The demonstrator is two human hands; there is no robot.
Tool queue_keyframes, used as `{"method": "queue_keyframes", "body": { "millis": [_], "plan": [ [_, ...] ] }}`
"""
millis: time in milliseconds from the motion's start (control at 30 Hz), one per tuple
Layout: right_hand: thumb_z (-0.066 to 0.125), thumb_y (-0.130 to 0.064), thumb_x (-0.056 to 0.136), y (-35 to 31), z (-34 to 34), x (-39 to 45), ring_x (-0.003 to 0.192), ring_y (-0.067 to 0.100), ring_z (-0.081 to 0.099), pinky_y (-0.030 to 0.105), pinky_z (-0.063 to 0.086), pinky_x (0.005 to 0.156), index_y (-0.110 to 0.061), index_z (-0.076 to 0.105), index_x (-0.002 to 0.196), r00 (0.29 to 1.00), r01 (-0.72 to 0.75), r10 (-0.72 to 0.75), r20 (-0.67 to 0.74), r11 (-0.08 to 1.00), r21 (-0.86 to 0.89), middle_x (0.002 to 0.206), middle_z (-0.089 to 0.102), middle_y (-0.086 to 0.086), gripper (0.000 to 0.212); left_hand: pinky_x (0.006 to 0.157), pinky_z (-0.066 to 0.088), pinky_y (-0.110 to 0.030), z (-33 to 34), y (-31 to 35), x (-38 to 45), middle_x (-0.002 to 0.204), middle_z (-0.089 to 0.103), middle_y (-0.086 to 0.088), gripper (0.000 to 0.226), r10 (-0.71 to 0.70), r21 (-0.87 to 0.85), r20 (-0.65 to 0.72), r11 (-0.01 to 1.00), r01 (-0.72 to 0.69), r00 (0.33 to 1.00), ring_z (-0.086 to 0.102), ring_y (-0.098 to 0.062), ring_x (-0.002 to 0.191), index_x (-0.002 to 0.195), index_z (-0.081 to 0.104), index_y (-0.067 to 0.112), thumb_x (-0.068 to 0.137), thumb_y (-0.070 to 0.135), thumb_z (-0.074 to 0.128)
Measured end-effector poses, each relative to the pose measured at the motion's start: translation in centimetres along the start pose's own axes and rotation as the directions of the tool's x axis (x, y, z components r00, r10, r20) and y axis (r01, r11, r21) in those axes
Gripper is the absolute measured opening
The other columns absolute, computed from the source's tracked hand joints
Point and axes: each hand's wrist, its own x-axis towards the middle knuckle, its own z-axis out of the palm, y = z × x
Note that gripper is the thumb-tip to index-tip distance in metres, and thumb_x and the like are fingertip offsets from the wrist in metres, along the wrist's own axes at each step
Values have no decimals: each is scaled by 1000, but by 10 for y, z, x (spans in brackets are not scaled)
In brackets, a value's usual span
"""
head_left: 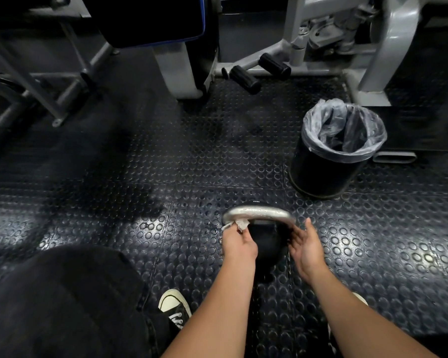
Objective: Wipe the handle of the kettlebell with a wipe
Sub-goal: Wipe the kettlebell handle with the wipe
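We are pinching the wipe (239, 224) in our left hand (239, 245) fingers against the kettlebell (265, 244) handle (258, 212); our right hand (307, 250), fingers relaxed open, is steadying beside it. We should drag the wipe along the whole arch.

Gym floor. Black studded rubber flooring (217, 151), grey steel weight-machine frame (388, 55) with black foam roller pads (274, 66), a padded seat (155, 19) with blue trim on another machine, kettlebell (265, 244) with a silver handle (256, 212) on the floor. Lined black waste bin (329, 161) beside the machine.
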Motion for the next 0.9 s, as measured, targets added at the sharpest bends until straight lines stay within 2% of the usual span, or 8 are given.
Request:
{"method": "queue_keyframes", "body": {
  "millis": [67,133,333,567,633,700,833,900],
  "plan": [
    [37,-58,100,0,0,0,134,22,47,38,31,117,-2,42,144,1000,7,-7,-1,1000,-4,142,52,14,72,50,46,-2,1,-2,4,82,52,-5,25,-12,-106,37,994,16,999,50,-3,70,83,58,2,104,-6,45],
    [36,-57,100,-1,1,-1,128,19,49,35,34,112,-1,42,144,1000,7,-7,4,1000,-2,140,53,11,71,54,43,-1,-5,0,0,81,54,-8,19,50,100,96,993,-60,994,50,-1,65,90,62,-5,103,-3,48],
    [37,-57,100,-1,1,0,135,23,45,37,33,113,-1,42,144,1000,1,-1,7,1000,21,143,51,14,72,47,53,-11,1,4,-7,86,55,-8,25,27,86,36,996,-30,999,55,-11,75,88,57,0,104,-10,40],
    [41,-62,96,3,-1,1,138,24,43,42,30,119,-3,41,146,1000,0,0,16,1000,16,146,49,16,78,42,50,-11,-8,8,-5,83,53,-7,25,-71,-111,19,991,72,997,51,-10,70,84,57,-3,100,-13,40],
    [41,-63,96,2,-1,2,138,24,43,42,30,119,-2,40,147,1000,1,-1,11,1000,8,146,49,15,79,43,48,-7,-8,9,3,82,53,-7,22,-4,-65,22,998,5,1000,55,-8,67,88,59,-6,102,-10,41],
    [40,-62,96,2,-1,2,137,24,44,42,30,118,-2,41,147,1000,6,-6,9,1000,1,146,50,16,78,45,45,-4,-3,8,-2,72,51,-3,23,160,282,-31,948,-145,987,60,-9,60,91,63,-12,103,-2,46],
    [39,-61,97,3,-2,1,136,24,46,41,32,117,-3,43,145,1000,10,-10,12,1000,3,144,52,16,75,48,54,-14,-11,7,-1,82,55,-8,21,16,20,77,1000,-18,997,57,-10,72,86,58,-6,100,-11,43],
    [38,-60,98,3,-1,0,137,25,44,41,31,117,-3,42,145,1000,11,-11,13,1000,-10,144,51,16,74,46,47,-6,-8,9,-2,76,54,-5,20,41,284,110,956,-70,993,58,-8,63,87,61,-10,101,-5,47]
  ]
}}
